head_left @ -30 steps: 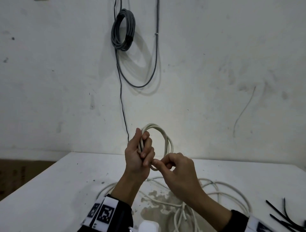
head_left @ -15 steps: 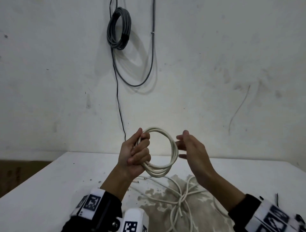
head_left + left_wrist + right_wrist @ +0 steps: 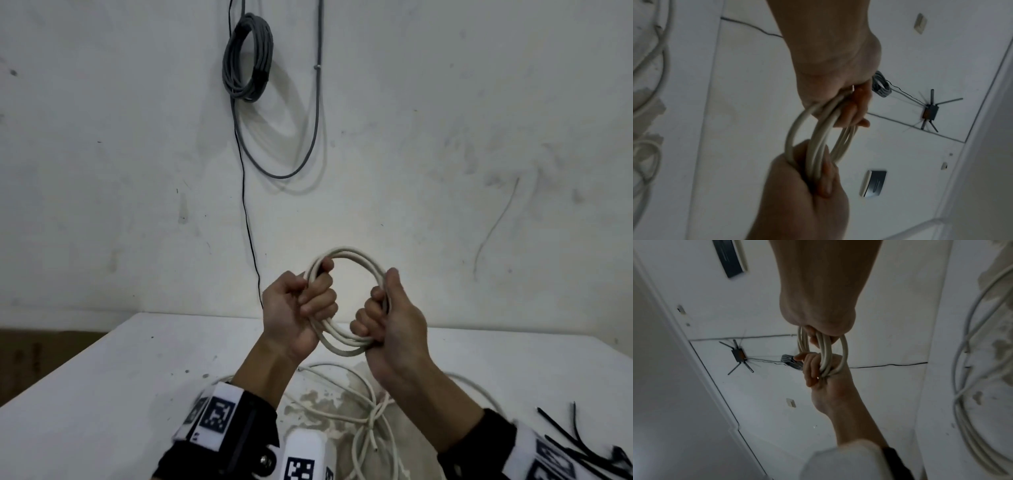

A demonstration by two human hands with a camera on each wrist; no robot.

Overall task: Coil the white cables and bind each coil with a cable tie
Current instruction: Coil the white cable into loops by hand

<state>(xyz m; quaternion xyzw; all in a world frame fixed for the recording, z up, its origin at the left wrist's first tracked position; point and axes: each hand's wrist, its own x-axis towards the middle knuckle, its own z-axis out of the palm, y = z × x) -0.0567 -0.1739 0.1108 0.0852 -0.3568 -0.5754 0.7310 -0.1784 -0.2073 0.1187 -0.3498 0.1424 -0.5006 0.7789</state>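
Both hands hold one white cable coil (image 3: 352,270) in the air above the tabletop (image 3: 102,394).

Left hand (image 3: 294,308): grip curled tight round the coil's left side. Right hand (image 3: 390,325): grip wrapped round the right side. Coil upright, several loops bunched. More loose white cable (image 3: 363,411) lies on the tabletop below; black cable ties (image 3: 575,435) at right edge. Grey cable coil (image 3: 248,58) hangs on the wall.

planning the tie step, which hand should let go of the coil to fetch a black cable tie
Right. The cable ties lie on the table at its right edge, beside the right hand. The left hand grips the white coil's far side and can probably hold it alone.
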